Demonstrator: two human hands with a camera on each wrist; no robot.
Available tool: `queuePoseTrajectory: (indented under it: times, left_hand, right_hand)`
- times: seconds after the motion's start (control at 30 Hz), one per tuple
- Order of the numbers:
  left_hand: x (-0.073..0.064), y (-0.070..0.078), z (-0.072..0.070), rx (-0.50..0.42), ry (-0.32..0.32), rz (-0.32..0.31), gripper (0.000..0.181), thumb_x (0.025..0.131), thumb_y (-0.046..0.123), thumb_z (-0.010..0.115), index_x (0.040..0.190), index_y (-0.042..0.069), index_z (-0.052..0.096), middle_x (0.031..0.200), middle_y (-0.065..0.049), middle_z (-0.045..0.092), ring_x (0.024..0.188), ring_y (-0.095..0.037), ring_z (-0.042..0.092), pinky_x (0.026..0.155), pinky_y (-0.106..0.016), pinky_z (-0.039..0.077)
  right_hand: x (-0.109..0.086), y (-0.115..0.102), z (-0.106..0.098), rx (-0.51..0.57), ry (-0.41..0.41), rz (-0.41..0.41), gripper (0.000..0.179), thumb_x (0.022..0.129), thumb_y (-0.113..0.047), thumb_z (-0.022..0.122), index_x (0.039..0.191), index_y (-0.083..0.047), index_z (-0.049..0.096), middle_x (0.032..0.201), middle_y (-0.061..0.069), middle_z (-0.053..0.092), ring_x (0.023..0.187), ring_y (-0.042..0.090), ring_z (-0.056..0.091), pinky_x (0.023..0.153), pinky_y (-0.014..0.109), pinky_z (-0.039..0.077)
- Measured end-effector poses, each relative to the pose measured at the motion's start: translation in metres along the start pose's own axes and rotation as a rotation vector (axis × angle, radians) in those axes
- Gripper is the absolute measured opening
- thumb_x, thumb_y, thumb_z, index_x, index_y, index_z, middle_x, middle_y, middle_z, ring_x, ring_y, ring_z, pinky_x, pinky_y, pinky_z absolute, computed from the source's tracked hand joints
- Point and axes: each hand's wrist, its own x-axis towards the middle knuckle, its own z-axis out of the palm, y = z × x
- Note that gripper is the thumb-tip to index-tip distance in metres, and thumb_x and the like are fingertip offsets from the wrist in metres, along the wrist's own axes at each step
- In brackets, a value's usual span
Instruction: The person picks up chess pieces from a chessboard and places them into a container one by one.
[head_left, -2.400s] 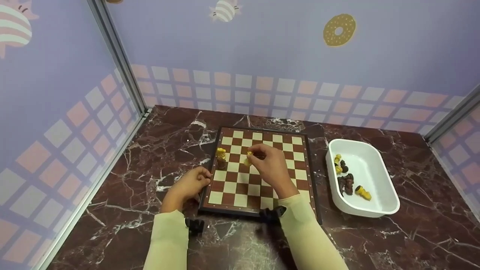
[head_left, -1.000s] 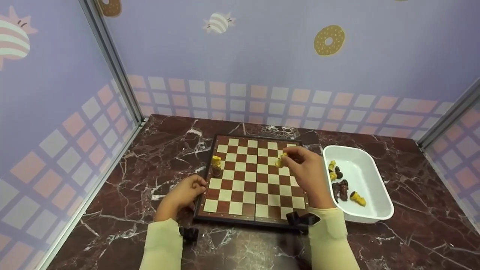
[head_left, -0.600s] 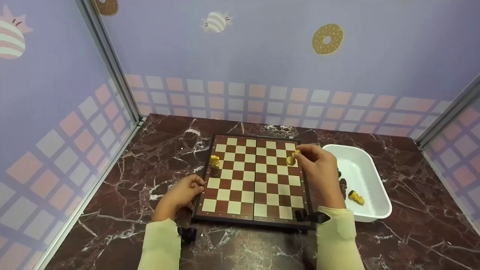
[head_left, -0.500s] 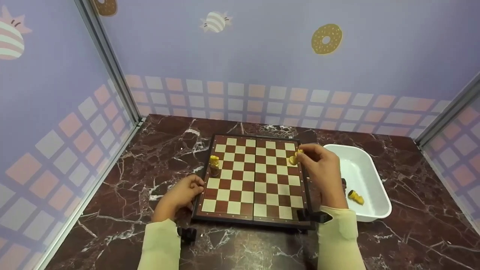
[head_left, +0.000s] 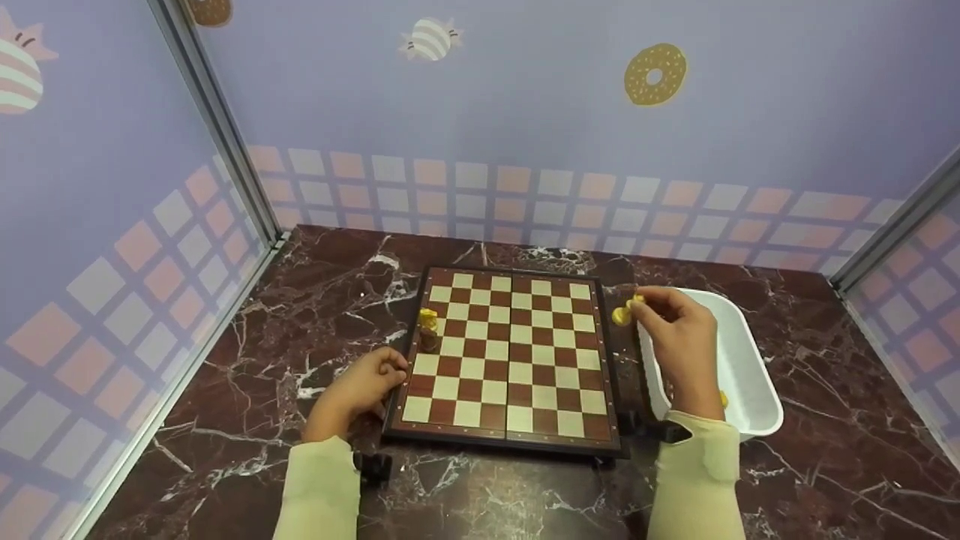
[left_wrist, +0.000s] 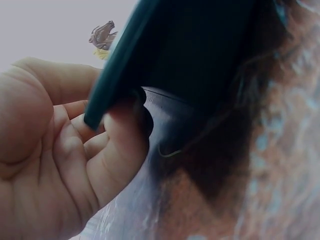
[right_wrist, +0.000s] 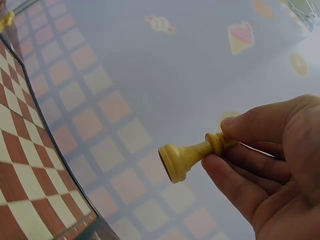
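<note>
My right hand pinches a yellow chess piece between thumb and fingers, over the near-left rim of the white tray. In the right wrist view the yellow chess piece tilts with its base outward, and the fingers hide its top. My left hand grips the left edge of the chessboard; the left wrist view shows fingers bent under that edge. On the board's left side stand a dark knight and, just behind it, a yellow chess piece.
The white tray stands right of the board, partly covered by my right hand and forearm. A bit of a yellow chess piece shows inside. A dark marbled tabletop lies below, with patterned walls behind and at the sides.
My right hand has carried the yellow chess piece rightward, from above the board's middle, past its right edge, to the tray. My left hand has stayed at the board's left edge.
</note>
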Motion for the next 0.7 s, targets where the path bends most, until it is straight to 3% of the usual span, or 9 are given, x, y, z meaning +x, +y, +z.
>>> queuePoseTrajectory:
  times: [0.3,0.53,0.7]
  left_hand:
    - [0.001,0.0,-0.002,0.015,-0.016,0.001,0.015,0.093,0.011,0.049,0.107,0.007,0.05,0.085,-0.007,0.05,0.054,-0.016,0.045,0.039,-0.031,0.045]
    - [0.0,0.001,-0.002,0.001,-0.012,0.002,0.015,0.093,0.011,0.05,0.107,0.007,0.05,0.078,-0.005,0.048,0.051,-0.014,0.044,0.039,-0.031,0.045]
    - [-0.001,0.001,-0.002,0.022,-0.014,0.003,0.015,0.093,0.012,0.05,0.107,0.007,0.05,0.08,-0.005,0.049,0.053,-0.015,0.045,0.04,-0.032,0.046]
  right_hand:
    - [0.004,0.005,-0.02,-0.001,0.072,0.102,0.02,0.079,-0.012,0.07,0.098,-0.007,0.069,0.08,-0.002,0.065,0.065,0.006,0.056,0.055,0.015,0.045]
    - [0.009,0.02,-0.029,-0.047,0.099,0.106,0.02,0.079,-0.017,0.07,0.099,-0.011,0.069,0.086,-0.004,0.067,0.075,0.002,0.059,0.067,0.012,0.046]
    - [0.011,0.029,-0.032,-0.118,0.118,0.126,0.021,0.079,-0.022,0.069,0.099,-0.014,0.07,0.085,-0.007,0.067,0.075,0.001,0.058,0.067,0.013,0.043]
